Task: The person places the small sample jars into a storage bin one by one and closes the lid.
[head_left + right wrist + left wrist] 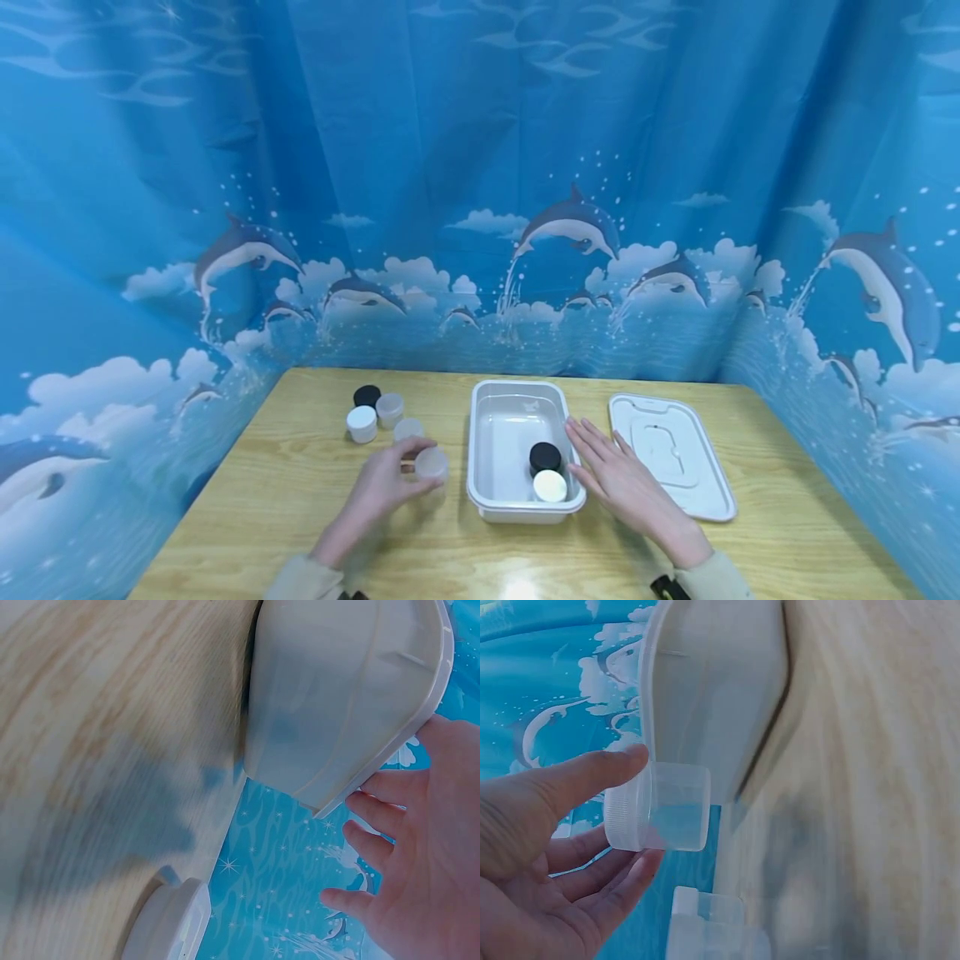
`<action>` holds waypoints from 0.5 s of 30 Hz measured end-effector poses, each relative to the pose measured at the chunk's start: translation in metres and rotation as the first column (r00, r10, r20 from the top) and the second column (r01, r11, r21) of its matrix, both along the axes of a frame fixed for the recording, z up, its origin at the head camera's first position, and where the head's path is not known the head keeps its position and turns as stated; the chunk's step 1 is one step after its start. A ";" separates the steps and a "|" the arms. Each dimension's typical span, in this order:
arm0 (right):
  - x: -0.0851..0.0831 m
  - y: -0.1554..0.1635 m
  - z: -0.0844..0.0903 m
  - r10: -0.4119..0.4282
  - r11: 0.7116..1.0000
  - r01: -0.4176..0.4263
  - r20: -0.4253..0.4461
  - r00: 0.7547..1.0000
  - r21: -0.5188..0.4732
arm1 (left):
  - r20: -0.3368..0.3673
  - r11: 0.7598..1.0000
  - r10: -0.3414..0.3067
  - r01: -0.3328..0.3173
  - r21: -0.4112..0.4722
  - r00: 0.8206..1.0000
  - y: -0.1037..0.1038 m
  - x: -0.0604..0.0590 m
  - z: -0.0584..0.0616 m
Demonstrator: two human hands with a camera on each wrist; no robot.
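Observation:
My left hand point(385, 481) pinches a small clear jar point(431, 464) by its translucent screw lid, thumb on one side and fingers on the other. In the left wrist view the jar point(679, 806) looks see-through, held above the table beside the white bin's wall. The white plastic bin point(480, 442) stands in the middle, with a black-lidded jar point(544, 457) and a white-lidded jar point(550, 486) in its near right corner. My right hand point(618, 479) lies with fingers extended at the bin's right rim; in the right wrist view its fingertips point(360, 796) are right at that rim.
Left of the bin stand a black-lidded jar point(367, 396), a white-lidded jar point(362, 423) and two clear jars, one point(389, 408) behind the other point(408, 428). The bin's white lid point(697, 467) lies flat on the right. A dolphin-print curtain point(465, 208) surrounds the wooden table point(247, 500).

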State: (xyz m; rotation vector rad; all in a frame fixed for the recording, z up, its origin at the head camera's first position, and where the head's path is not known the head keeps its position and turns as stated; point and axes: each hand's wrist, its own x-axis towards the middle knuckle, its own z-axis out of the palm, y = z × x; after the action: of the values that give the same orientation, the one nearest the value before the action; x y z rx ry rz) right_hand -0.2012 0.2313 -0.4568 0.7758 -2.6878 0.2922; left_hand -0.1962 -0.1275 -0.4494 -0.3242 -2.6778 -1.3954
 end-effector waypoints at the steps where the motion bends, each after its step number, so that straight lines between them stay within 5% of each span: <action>1: 0.000 0.000 0.000 0.000 1.000 0.000 -0.001 1.000 0.000 | 0.001 1.000 0.002 -0.002 0.008 1.000 0.000 -0.001 0.001; 15: -0.002 0.001 -0.001 -0.006 1.000 0.006 0.014 1.000 -0.001 | -0.076 0.998 0.005 0.000 0.055 0.997 0.020 -0.017 0.027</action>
State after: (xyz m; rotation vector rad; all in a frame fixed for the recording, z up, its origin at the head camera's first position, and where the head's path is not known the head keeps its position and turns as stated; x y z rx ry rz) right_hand -0.2030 0.2319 -0.4582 0.7687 -2.7025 0.2987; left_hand -0.2136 -0.1075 -0.4219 -0.3610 -2.5734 -1.4237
